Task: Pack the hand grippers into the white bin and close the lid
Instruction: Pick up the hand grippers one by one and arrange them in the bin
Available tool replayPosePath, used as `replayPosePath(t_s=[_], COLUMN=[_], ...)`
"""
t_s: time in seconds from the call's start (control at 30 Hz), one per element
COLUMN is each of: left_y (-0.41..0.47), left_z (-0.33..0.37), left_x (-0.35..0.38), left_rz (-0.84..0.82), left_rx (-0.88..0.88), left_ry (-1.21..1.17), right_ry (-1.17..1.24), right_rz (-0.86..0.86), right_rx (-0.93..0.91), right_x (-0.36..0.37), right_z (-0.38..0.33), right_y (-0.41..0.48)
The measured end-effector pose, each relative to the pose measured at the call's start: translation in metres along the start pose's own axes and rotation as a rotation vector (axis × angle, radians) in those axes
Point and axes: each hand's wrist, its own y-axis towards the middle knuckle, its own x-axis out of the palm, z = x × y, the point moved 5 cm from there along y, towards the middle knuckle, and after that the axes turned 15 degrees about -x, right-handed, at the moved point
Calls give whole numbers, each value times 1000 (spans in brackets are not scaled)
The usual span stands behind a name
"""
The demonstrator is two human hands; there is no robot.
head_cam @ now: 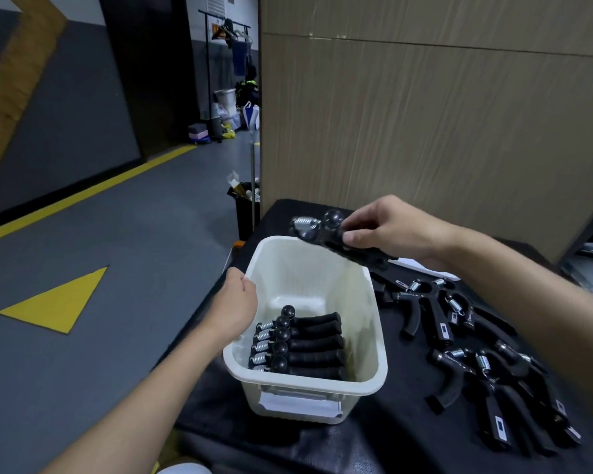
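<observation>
The right hand (pixel 387 230) holds one hand gripper (pixel 339 241) above the far right corner of the white bin (pixel 308 388); its fingers (pixel 353 238) are clamped on the black handle, thumb side facing the camera. The held gripper's long axis runs diagonally: the spring and round knob end points up and to the far left, over the bin's far rim, and the handle end points down and to the right, past the bin's right wall. The bin opening lies directly below and to the near left of the fingers.

Inside the bin, a row of packed grippers (pixel 298 347) lies on the floor against the near left side, each with its handle pointing right and its spring end to the left. The free floor lies on the far side of that row. Judgement: to match the row, the held gripper's axis has to rotate until it runs left to right before it descends.

The left hand (pixel 235 302) grips the bin's left rim, fingers closed over the edge, steadying the bin on the desk (pixel 401 436). The right hand is the nearer one to the loose grippers (pixel 459 336), which lie scattered on the desk to the right of the bin. No lid can be identified with certainty; many grippers remain unpacked, so the task appears well short of lid closure
</observation>
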Motion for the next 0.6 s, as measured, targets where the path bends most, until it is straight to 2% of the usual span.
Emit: replayPosePath(t_s=[0.3,0.6], left_y=[-1,0], left_z=[0,0], left_x=[1,1], left_rz=[-27,-13], left_rx=[0,25], left_ry=[-41,-31], right_ry=[-337,-387], right_rz=[-282,-395], right_rx=[80,174], right_x=[86,135], right_z=[25,78], right_y=[47,58])
